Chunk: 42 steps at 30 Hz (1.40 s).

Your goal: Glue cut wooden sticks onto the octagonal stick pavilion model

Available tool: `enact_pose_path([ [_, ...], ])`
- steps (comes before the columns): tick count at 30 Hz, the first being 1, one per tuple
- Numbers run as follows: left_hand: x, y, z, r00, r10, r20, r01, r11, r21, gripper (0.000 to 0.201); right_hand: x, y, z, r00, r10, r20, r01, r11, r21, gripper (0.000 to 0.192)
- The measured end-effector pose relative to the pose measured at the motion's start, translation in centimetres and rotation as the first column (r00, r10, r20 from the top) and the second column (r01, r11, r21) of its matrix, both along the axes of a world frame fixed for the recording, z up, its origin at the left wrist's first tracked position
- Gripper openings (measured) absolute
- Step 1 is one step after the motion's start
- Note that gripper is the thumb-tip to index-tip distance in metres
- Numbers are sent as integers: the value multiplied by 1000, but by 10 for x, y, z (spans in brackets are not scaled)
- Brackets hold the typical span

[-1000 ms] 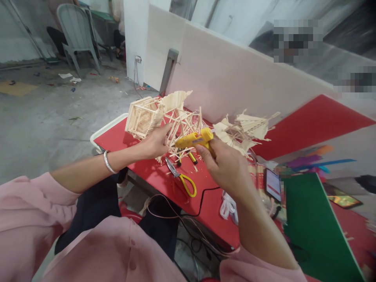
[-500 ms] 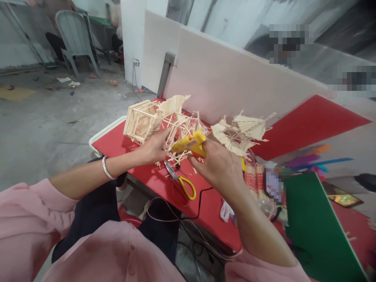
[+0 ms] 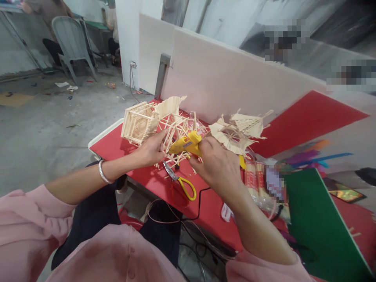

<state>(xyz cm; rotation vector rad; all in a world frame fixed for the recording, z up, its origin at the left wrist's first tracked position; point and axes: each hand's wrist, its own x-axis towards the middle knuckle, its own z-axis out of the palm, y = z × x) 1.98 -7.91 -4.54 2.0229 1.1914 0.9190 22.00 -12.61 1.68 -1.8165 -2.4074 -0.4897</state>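
My right hand (image 3: 220, 162) grips a yellow glue gun (image 3: 185, 144), its nozzle pointing left towards my left hand (image 3: 151, 150). The left fingers are closed on a frame of thin wooden sticks (image 3: 175, 126); the exact stick they pinch is partly hidden. Left of that frame lies a hexagonal lantern-like stick piece (image 3: 139, 123), close against it. A pleated wooden fan shape (image 3: 170, 105) stands up behind. Yellow-handled scissors (image 3: 186, 188) rest on the red table (image 3: 149, 180) just below both hands, with loose stick bits near their blades.
Another piece with pleated wooden panels (image 3: 242, 131) sits to the right. Beyond it are packed stick bundles (image 3: 255, 178) and a green board (image 3: 320, 223). A white panel (image 3: 211, 74) rises along the back. Cables (image 3: 199, 203) hang over the front edge. People sit at the far left.
The view has shifted slightly, so most things appear a little further left. The glue gun stays close to the left hand, and both hands keep their hold.
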Motion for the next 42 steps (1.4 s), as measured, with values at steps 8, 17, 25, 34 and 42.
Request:
enact_pose_path([
  [8,0,-2,3,999,17,-31,-18,999,-27,43,-1,1,-1,1000,-23,21,23,1000,-2,27],
  [17,-1,0,1,1000,14,-8,-14,1000,-9,37,-1,1,0,1000,-24,18,24,1000,-12,27],
  [25,-1,0,2,999,23,-38,-23,1000,-18,47,-1,1,-1,999,-10,40,10,1000,2,27],
  [34,-2,4,-8,1000,27,11,-27,1000,12,58,-2,0,0,999,-25,37,25,1000,-10,30],
  [42,-1,1,-3,999,49,-14,-50,999,-19,58,-4,-3,4,997,-40,62,42,998,-37,29],
])
